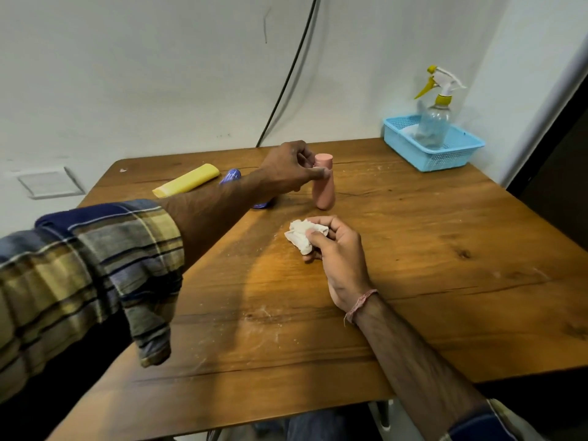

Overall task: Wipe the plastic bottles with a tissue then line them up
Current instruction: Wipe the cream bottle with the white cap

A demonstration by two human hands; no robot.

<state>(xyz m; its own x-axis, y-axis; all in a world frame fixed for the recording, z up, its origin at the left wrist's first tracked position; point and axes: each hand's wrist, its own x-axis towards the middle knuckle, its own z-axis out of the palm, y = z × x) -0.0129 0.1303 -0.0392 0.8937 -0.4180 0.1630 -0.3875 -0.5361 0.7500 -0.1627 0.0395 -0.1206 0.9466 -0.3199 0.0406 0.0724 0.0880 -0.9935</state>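
Wooden table (413, 249): upright pink bottle (324, 189) pinched by left hand (288, 168), crumpled tissue (302, 234) clutched in right hand (339, 249).

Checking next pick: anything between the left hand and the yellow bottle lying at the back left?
Nothing visible. The left hand is at the upright pink bottle; the yellow bottle lies flat further left, with the purple bottle between them on the table, partly hidden by the forearm.

A blue basket (445, 157) sits at the counter's (413, 265) far right corner, holding a clear spray bottle (434, 122) with a yellow trigger. A black cable (288, 74) runs down the wall behind.
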